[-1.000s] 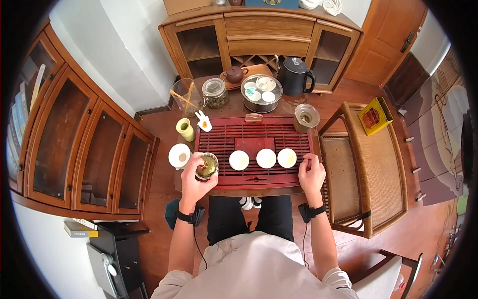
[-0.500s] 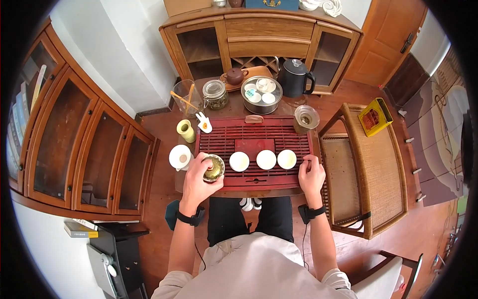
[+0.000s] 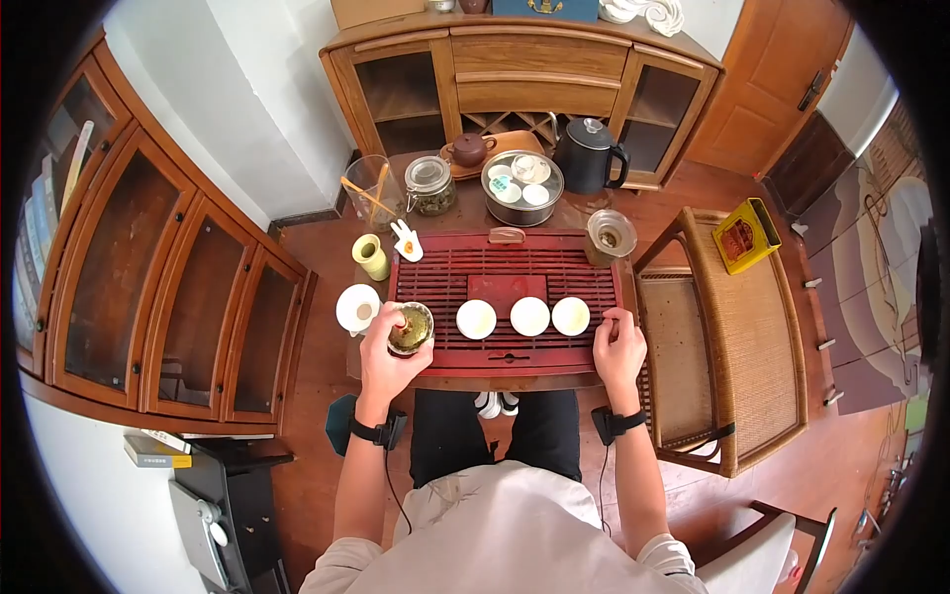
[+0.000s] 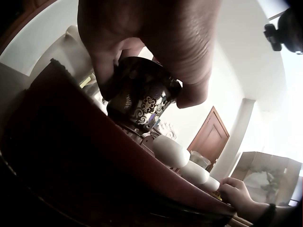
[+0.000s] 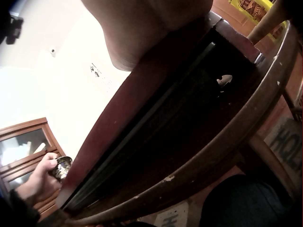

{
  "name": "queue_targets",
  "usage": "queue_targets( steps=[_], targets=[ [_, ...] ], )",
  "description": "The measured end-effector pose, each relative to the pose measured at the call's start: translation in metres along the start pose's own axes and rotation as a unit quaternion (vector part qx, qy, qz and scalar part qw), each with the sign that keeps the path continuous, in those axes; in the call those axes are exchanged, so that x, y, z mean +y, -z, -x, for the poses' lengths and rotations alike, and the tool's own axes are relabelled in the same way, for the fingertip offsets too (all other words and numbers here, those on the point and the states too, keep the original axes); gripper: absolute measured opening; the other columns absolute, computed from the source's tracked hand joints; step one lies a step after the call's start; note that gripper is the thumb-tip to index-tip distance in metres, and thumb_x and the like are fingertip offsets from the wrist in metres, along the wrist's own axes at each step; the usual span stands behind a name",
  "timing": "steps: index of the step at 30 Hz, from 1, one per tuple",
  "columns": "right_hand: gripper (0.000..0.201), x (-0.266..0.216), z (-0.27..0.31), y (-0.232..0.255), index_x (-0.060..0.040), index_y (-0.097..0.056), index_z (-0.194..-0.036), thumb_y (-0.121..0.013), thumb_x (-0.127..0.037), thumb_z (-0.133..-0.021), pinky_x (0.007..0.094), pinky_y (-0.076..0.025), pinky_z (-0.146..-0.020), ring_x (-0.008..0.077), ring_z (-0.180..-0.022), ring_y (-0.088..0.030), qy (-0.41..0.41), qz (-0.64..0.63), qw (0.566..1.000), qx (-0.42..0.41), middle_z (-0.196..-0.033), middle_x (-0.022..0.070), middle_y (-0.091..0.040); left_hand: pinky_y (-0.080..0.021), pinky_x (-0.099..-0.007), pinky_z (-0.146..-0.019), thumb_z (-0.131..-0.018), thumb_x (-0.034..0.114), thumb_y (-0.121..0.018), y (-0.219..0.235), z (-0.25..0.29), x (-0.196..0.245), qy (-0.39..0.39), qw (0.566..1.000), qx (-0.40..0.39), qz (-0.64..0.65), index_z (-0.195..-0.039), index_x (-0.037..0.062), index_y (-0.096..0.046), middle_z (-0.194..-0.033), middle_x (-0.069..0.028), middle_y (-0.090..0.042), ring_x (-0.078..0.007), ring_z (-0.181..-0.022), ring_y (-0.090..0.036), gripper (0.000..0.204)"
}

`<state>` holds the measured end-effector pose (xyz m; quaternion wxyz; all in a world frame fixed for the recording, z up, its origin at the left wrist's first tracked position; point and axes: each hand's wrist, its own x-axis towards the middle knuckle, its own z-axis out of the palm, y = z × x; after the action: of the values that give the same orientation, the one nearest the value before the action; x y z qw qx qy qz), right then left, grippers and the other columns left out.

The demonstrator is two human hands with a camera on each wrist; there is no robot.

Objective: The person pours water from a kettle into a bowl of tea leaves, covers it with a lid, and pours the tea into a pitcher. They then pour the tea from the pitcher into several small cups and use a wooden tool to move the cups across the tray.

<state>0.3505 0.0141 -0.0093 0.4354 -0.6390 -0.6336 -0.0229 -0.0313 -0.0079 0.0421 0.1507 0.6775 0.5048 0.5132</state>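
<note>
Head view: the left hand grasped the patterned bowl across its rim, apparently for stability; the right hand, loosely curled, rested at the tray edge.

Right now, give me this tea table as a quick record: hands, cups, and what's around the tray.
left hand: grips dark patterned cup
right hand: rests at right edge of red slatted tray
white cups: three, in a row on the tray
left of tray: white pitcher, green vase
behind tray: glass jar, round metal container, black kettle
</note>
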Motion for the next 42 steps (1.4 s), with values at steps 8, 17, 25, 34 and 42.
queue_targets(
  steps=[8,17,25,34,42],
  targets=[
    [0.013,0.0,0.0,0.0,-0.0089,-0.068,-0.102,-0.07,-0.003,-0.09,0.0449,-0.05,-0.061,0.0306,-0.058,-0.059,-0.01,0.007,1.0,-0.007,-0.062,0.0076,-0.059,-0.056,-0.0402,-0.086,-0.072,0.005,-0.087,0.003,-0.015,0.015,0.009,0.997,-0.058,-0.047,-0.104,0.0062,-0.052,-0.108,-0.0138,-0.065,-0.0321,-0.094,-0.067,0.048],
    [0.012,-0.002,-0.001,0.001,-0.0083,-0.068,-0.102,-0.07,-0.004,-0.091,0.0431,-0.05,-0.06,0.0293,-0.058,-0.059,-0.006,0.006,1.0,-0.007,-0.063,0.007,-0.059,-0.056,-0.045,-0.093,-0.068,0.002,-0.088,-0.003,0.003,0.024,-0.065,0.991,-0.027,-0.109,-0.104,0.007,-0.051,-0.119,-0.0168,-0.065,-0.0397,-0.106,-0.066,0.052],
    [0.012,-0.002,-0.001,0.001,-0.0087,-0.068,-0.102,-0.069,-0.004,-0.091,0.0432,-0.049,-0.06,0.0284,-0.058,-0.059,0.001,0.012,1.0,-0.001,-0.063,0.0066,-0.06,-0.057,-0.0406,-0.093,-0.071,-0.001,-0.086,-0.002,0.008,-0.003,-0.035,0.999,0.006,-0.017,-0.11,0.0076,-0.05,-0.12,-0.0165,-0.067,-0.0328,-0.104,-0.069,0.053],
    [0.011,0.0,0.001,0.0,-0.0082,-0.069,-0.103,-0.069,-0.004,-0.093,0.0442,-0.049,-0.06,0.0281,-0.059,-0.058,-0.013,0.003,1.0,-0.01,-0.063,0.0071,-0.055,-0.057,-0.0444,-0.088,-0.069,0.006,-0.089,-0.001,-0.006,0.007,-0.015,0.999,-0.026,-0.038,-0.106,0.007,-0.053,-0.114,-0.0164,-0.065,-0.0387,-0.1,-0.067,0.051],
    [0.012,-0.002,-0.001,0.002,-0.0091,-0.068,-0.103,-0.069,-0.005,-0.091,0.0442,-0.049,-0.061,0.0295,-0.058,-0.059,-0.006,0.015,1.0,-0.013,-0.063,0.007,-0.059,-0.055,-0.0484,-0.093,-0.066,0.004,-0.089,-0.001,0.002,0.022,-0.079,0.989,-0.036,-0.123,-0.104,0.0071,-0.054,-0.125,-0.0175,-0.064,-0.0415,-0.107,-0.065,0.052]
  ],
)
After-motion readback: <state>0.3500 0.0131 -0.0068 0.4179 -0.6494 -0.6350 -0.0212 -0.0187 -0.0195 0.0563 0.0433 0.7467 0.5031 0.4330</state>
